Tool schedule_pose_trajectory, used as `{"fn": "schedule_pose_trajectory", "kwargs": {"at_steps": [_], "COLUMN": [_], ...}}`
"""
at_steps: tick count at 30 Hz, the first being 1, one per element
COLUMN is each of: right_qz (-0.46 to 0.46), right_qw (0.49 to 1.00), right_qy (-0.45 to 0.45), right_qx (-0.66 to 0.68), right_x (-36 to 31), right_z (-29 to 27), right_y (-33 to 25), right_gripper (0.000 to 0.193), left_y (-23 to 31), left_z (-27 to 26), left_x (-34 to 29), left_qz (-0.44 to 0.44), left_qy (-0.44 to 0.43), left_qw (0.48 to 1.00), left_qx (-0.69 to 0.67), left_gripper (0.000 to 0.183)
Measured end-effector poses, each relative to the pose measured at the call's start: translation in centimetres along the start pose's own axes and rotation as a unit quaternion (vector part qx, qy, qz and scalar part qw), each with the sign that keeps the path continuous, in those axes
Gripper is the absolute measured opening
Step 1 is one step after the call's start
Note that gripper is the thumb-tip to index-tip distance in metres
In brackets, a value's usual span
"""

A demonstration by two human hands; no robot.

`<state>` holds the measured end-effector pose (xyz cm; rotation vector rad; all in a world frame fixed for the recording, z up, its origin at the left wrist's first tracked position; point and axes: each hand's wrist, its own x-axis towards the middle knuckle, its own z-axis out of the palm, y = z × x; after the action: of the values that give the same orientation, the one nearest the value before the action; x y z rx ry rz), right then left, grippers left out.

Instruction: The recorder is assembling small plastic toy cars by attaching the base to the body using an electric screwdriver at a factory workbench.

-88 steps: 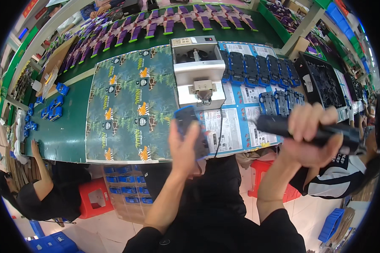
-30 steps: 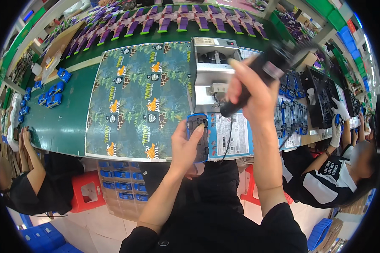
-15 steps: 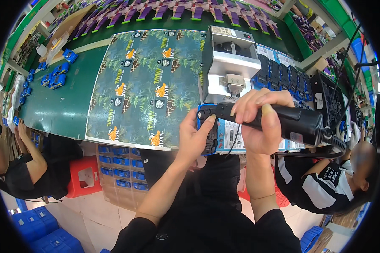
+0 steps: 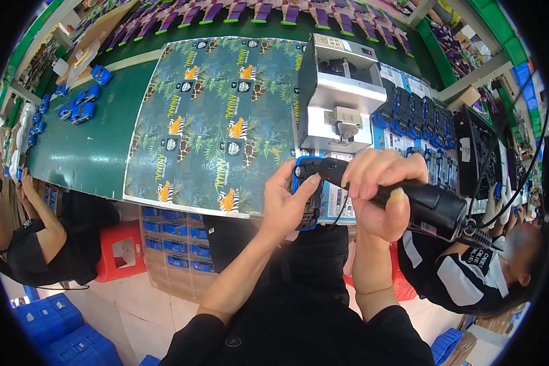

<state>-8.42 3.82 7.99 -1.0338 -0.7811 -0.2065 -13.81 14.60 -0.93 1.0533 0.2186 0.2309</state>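
Note:
My left hand (image 4: pixel 283 204) grips a blue toy car (image 4: pixel 310 207), its black underside facing up, at the near edge of the bench. The thumb lies across the car's underside. Wrapped in my right hand (image 4: pixel 384 189) is a black electric screwdriver (image 4: pixel 430 207), held almost level with its nose pointing left. That nose end is at the far part of the car, beside my left thumb; the exact contact point is too small to make out. Just beyond the car stands a silver metal screw feeder (image 4: pixel 341 91).
Printed animal-pattern sheets (image 4: pixel 207 128) cover the bench on the left. Upturned blue cars (image 4: pixel 418 116) line the right, beside a black bin (image 4: pixel 479 146). More blue cars (image 4: pixel 79 110) sit on the green surface (image 4: pixel 104 152). Co-workers sit at both sides; a red stool (image 4: pixel 125 253) stands left.
The screwdriver's nose has dropped slightly nearer to me and its body tilts down more to the right. My left hand and the car have shifted a little right and nearer.

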Motion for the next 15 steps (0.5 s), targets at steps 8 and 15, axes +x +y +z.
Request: {"fn": "schedule_pose_trajectory", "kwargs": {"at_steps": [8, 15], "right_qz": [0.004, -0.076], "right_qw": [0.997, 0.996], "right_qy": [0.028, 0.036], "right_qx": [0.073, -0.001], "right_x": [-0.3, 5.3], "right_z": [-0.2, -3.1], "right_y": [-1.6, -1.8], "right_gripper": [0.038, 0.023], "left_y": [0.1, 1.3], "left_z": [-0.2, -2.9], "left_x": [-0.6, 1.4], "left_qz": [0.013, -0.102], "left_qy": [-0.007, 0.066], "left_qw": [0.999, 0.953], "left_qx": [0.029, -0.277], "left_gripper": [0.023, 0.028]}}
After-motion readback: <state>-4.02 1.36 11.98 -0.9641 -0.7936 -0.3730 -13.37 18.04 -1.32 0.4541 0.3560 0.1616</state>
